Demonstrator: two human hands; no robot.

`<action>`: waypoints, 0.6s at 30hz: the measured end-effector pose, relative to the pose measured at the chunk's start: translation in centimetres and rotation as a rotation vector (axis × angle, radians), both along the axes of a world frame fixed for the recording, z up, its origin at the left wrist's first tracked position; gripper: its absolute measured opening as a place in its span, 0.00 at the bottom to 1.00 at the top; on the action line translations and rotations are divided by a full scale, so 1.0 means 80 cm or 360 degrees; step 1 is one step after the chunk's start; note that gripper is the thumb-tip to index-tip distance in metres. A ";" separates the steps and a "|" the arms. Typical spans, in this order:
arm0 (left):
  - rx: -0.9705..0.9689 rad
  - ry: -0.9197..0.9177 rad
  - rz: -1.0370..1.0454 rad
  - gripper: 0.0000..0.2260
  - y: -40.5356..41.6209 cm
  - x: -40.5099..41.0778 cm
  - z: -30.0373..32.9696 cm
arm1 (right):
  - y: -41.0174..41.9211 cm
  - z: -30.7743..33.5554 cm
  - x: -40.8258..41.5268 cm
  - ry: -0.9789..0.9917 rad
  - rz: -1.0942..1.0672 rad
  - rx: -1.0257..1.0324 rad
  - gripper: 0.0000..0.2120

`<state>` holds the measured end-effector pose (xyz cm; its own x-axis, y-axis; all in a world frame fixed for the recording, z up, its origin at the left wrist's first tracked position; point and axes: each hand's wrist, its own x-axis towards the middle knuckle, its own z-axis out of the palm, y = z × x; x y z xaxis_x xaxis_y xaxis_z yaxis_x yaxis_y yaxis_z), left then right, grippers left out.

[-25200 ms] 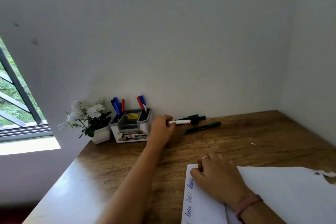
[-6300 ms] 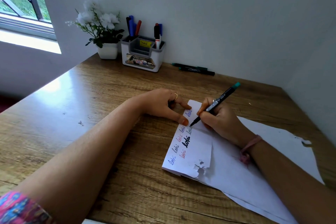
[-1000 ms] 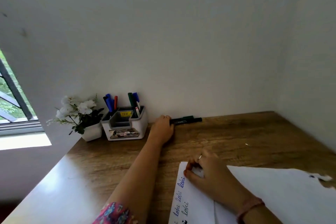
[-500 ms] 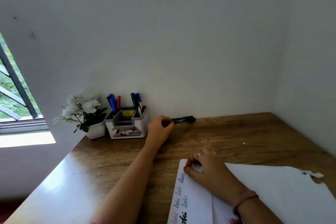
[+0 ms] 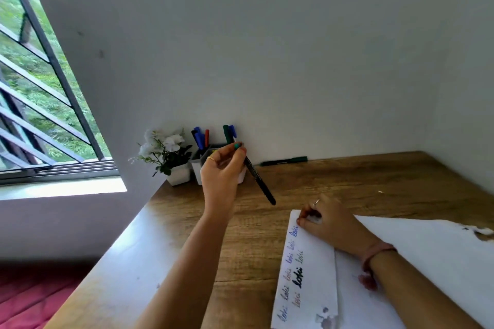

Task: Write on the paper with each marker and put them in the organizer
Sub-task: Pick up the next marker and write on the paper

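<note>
My left hand (image 5: pixel 223 168) is raised above the desk in front of the organizer, gripping a black marker with a teal end (image 5: pixel 258 178) that slants down to the right. The white and grey organizer (image 5: pixel 198 165), mostly hidden behind that hand, holds blue, red and green markers upright. One dark green marker (image 5: pixel 284 161) lies on the desk against the wall. My right hand (image 5: pixel 328 222) rests flat on the top corner of the white paper (image 5: pixel 310 270), which carries several written words in different colours.
A small white pot of white flowers (image 5: pixel 171 157) stands left of the organizer. A larger white sheet (image 5: pixel 433 256) with a torn edge lies under the paper at the right. The wooden desk (image 5: pixel 240 248) meets walls behind and right; a barred window is at the left.
My left hand has lifted the black marker off the desk by the wall and brought it up and back toward me. The view has swung to the left. My right hand stays on the paper.
</note>
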<state>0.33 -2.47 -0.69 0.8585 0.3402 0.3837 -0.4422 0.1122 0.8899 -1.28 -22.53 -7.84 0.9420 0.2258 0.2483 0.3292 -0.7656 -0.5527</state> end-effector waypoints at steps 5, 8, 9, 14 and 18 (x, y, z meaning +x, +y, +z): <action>-0.0166 0.0001 -0.0038 0.06 0.003 -0.037 -0.006 | 0.004 0.004 -0.006 -0.0009 0.0057 0.0029 0.05; -0.0076 0.0017 -0.0058 0.07 0.001 -0.042 -0.005 | 0.011 0.013 -0.009 -0.0151 0.0017 0.0097 0.05; -0.0050 0.0018 -0.0068 0.07 0.000 -0.044 -0.005 | 0.013 0.017 -0.012 -0.0181 0.0018 0.0177 0.04; -0.0031 0.0032 -0.0174 0.07 -0.011 -0.049 -0.009 | 0.032 0.041 -0.033 -0.0035 0.0230 0.0697 0.14; -0.0074 0.0020 -0.0416 0.08 -0.025 -0.056 -0.011 | 0.040 0.052 -0.042 0.0083 0.0391 0.0832 0.16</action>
<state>-4.15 -4.44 -1.54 0.9242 0.1229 0.3615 -0.3816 0.2621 0.8864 -4.67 -19.31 -3.68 0.8913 0.2996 0.3402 0.4250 -0.2911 -0.8571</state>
